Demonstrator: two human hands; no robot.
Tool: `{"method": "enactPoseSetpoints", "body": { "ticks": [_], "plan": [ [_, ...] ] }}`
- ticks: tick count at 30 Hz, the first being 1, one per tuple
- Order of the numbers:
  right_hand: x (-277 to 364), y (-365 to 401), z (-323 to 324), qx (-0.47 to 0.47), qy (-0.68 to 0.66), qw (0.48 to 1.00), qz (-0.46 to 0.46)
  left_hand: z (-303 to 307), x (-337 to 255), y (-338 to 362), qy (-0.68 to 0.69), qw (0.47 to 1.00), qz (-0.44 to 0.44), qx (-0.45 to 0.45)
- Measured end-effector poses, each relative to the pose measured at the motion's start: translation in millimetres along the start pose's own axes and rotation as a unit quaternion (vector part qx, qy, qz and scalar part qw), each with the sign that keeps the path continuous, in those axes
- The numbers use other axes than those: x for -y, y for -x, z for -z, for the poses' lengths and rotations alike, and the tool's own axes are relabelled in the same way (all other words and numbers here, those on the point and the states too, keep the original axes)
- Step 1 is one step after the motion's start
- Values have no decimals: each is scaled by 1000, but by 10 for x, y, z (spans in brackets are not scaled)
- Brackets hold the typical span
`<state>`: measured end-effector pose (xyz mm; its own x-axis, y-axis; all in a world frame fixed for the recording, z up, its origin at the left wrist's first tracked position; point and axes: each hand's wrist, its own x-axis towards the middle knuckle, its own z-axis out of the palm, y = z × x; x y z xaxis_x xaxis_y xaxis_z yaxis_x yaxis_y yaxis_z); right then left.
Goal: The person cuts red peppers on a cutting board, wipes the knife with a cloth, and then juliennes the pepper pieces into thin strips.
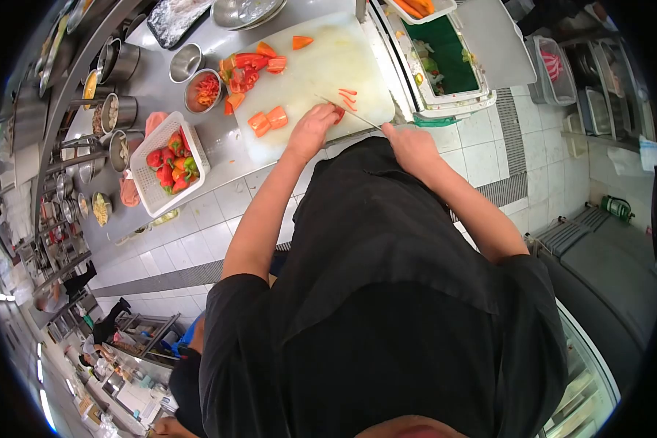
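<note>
My right hand (410, 148) is closed round the handle of a knife (359, 117), whose blade points left over the white cutting board (328, 62). With bent fingers my left hand (314, 128) holds a red pepper piece (339, 114) against the board beside the blade. Several thin red strips (349, 97) lie just beyond the knife. Farther left on the board are orange pepper pieces (269, 121) and a pile of red pepper pieces (247, 73). A metal bowl (203, 91) with cut red pepper stands at the board's left edge.
A white basket (146, 177) of whole peppers sits at the counter's left. An empty metal bowl (186, 63) stands behind the filled one. Right of the board is a bin (454, 102) with a green inside. Other people (109, 325) are at the far lower left.
</note>
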<state>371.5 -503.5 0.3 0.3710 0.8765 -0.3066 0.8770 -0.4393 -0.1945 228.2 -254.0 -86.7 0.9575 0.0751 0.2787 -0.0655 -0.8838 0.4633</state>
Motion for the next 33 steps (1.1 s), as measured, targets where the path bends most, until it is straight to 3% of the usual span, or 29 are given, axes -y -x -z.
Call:
{"method": "enactPoseSetpoints", "body": {
  "ticks": [3, 7, 13, 19, 25, 28, 33],
  "plan": [
    [-21, 87, 18, 0, 2, 1000, -5, 58, -47, -39, 12, 999, 23, 37],
    [-55, -165, -479, -1, -37, 999, -13, 19, -82, -4, 20, 1000, 14, 6],
    [66, -32, -35, 28, 20, 999, -18, -7, -18, -3, 7, 1000, 16, 8],
    [10, -212, -438, -16, -29, 999, -1, -23, -23, -1, -1, 1000, 11, 4],
    [79, -107, -176, 50, -12, 998, -24, -43, -5, 26, -22, 1000, 19, 10],
    [12, -232, -564, -9, -70, 998, -3, -71, -40, 75, -21, 1000, 14, -3],
    [75, -256, -345, 18, -48, 999, -16, -40, -59, 35, 0, 999, 29, -14]
  ]
}}
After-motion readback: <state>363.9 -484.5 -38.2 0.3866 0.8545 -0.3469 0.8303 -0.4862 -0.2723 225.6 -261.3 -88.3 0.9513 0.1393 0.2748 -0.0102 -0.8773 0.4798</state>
